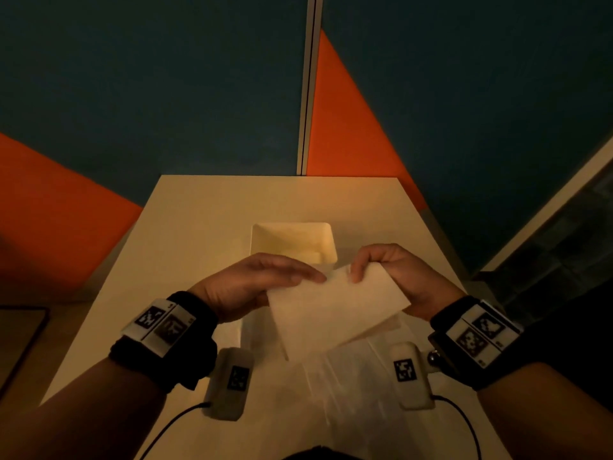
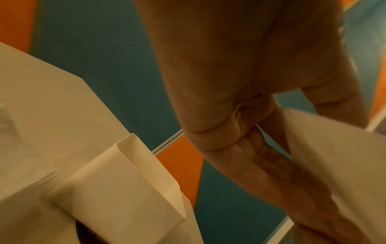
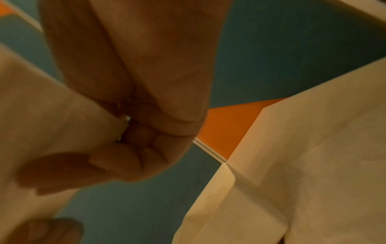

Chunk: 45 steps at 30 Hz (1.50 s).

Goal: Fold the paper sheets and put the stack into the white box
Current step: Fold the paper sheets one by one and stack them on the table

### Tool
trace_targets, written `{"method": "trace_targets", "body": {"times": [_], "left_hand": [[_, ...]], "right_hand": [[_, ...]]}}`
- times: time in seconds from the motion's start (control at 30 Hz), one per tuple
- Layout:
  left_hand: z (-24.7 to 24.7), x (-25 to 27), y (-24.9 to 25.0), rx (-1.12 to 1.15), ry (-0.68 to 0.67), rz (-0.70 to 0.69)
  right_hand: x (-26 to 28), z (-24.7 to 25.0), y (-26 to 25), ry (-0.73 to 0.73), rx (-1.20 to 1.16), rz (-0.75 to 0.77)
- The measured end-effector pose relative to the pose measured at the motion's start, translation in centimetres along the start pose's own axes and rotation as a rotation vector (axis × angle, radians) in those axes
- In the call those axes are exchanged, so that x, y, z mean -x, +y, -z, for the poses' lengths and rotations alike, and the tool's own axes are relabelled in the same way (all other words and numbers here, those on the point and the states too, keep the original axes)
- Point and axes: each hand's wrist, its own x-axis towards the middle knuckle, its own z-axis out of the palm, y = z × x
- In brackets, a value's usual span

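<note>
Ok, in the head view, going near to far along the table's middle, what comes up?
Flat paper sheets on the table → folded paper held by both hands → white box → teal and orange wall panels.

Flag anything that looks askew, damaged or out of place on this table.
Nothing looks damaged or spilled. The folded paper sits askew only because both hands hold it in the air, left hand and right hand at its far corners. The white box stands open and upright beyond it on the table.
</note>
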Motion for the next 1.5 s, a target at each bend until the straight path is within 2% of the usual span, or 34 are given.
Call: {"method": "trace_targets", "body": {"times": [0.13, 0.27, 0.33, 0.4, 0.5, 0.57, 0.63, 0.73, 0.87, 1.07, 1.2, 1.33, 1.5], "left_hand": [[-1.2, -0.8, -0.4, -0.034, -0.021, 0.034], [-1.3, -1.0, -1.0, -0.013, 0.048, 0.027], [-0.8, -0.9, -1.3, -0.008, 0.125, 0.013], [-0.1, -0.5, -1.7, 0.013, 0.215, 0.006], [1.0, 0.3, -2.3, 0.052, 0.356, 0.014], [2.0, 1.1, -3.0, 0.064, 0.436, 0.025], [3.1, 1.8, -3.8, 0.084, 0.516, 0.053], [4.4, 2.9, -5.4, 0.079, 0.643, 0.111], [5.6, 3.9, -7.5, -0.012, 0.757, 0.166], [7.2, 4.5, -10.1, -0.105, 0.861, 0.245], [7.9, 4.7, -11.2, -0.382, 0.912, 0.295], [7.8, 4.7, -11.5, -0.595, 0.922, 0.321], [7.8, 4.6, -11.9, -0.617, 0.938, 0.306]], "right_hand": [[-0.6, -1.1, -0.4, -0.158, 0.108, 0.039], [-0.7, -1.4, -0.4, -0.19, 0.075, 0.044], [-0.6, -0.7, -0.1, -0.139, 0.027, 0.007], [-0.8, 0.3, 0.8, 0.022, 0.029, -0.066], [-1.4, 2.0, 3.4, 0.282, 0.312, -0.2], [-1.6, 3.1, 6.0, 0.339, 0.559, -0.285], [-1.5, 3.9, 8.7, 0.301, 0.743, -0.373], [-1.1, 3.9, 11.5, 0.165, 0.978, -0.493], [-0.6, 3.0, 13.2, 0.046, 1.147, -0.527], [-0.7, 2.9, 14.0, 0.103, 1.198, -0.505], [-0.7, 3.2, 14.0, 0.17, 1.209, -0.575], [-0.8, 3.7, 14.1, 0.263, 1.145, -0.647], [-0.9, 4.1, 14.3, 0.367, 0.992, -0.687]]}}
